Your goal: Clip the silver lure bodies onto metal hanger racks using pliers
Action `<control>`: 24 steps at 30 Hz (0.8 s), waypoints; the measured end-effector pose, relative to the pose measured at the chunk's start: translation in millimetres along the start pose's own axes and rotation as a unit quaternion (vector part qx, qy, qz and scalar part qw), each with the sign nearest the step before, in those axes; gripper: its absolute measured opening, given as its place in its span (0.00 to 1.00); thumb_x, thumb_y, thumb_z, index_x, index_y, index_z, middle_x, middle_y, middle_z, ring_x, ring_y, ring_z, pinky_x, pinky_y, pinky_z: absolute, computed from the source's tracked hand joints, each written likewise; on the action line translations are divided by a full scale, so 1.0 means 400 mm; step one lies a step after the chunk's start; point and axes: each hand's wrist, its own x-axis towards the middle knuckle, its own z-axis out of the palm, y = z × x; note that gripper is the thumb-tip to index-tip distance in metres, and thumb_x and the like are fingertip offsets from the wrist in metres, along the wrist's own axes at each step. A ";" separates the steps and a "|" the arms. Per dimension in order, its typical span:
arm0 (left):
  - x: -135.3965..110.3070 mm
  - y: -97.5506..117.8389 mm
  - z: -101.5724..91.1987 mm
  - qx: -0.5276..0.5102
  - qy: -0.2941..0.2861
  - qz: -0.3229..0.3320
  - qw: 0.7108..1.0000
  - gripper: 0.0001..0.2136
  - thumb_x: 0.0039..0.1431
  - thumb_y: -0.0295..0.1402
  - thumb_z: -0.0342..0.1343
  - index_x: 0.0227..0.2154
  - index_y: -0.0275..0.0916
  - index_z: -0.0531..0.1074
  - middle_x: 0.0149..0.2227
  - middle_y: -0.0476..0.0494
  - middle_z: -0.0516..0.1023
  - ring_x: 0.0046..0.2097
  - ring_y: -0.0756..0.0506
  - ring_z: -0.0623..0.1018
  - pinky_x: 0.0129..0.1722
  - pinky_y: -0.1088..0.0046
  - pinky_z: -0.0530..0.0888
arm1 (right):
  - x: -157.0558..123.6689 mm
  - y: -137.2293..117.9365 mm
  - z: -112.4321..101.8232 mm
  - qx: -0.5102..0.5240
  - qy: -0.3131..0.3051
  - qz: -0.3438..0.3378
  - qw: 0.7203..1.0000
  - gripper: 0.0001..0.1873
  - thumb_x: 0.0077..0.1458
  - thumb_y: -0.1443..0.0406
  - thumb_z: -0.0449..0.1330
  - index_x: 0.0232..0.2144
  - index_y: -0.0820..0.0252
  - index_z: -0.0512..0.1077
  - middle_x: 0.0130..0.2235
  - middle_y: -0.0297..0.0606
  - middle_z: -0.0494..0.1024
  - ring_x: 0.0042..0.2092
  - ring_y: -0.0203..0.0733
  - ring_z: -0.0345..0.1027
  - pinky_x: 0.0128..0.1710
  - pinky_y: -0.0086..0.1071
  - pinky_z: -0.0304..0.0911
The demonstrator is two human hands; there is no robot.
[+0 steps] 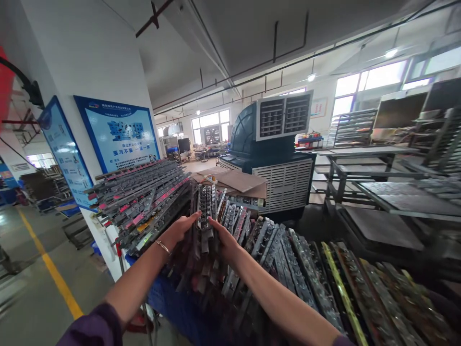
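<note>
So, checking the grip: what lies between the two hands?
In the head view, a stack of metal racks stands between the left hand and the right hand, with both hands pressed flat against its sides.

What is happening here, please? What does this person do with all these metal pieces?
A person stands at a long row of metal racks that lean on edge, side by side. The left hand and right hand press from both sides on one bundle of racks near the far end of the row, fingers stretched out rather than curled around it. Another stack of racks lies flat to the left, beside a white pillar.
</note>
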 end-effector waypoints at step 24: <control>-0.288 0.082 0.176 -0.276 -0.097 0.084 0.953 0.27 0.51 0.38 0.68 0.55 0.43 0.70 0.49 0.41 0.82 0.51 0.38 0.81 0.50 0.63 0.79 | -0.340 0.028 -0.012 -0.128 0.058 -0.356 0.924 0.31 0.40 0.65 0.72 0.49 0.55 0.71 0.42 0.36 0.83 0.42 0.46 0.77 0.42 0.35 0.71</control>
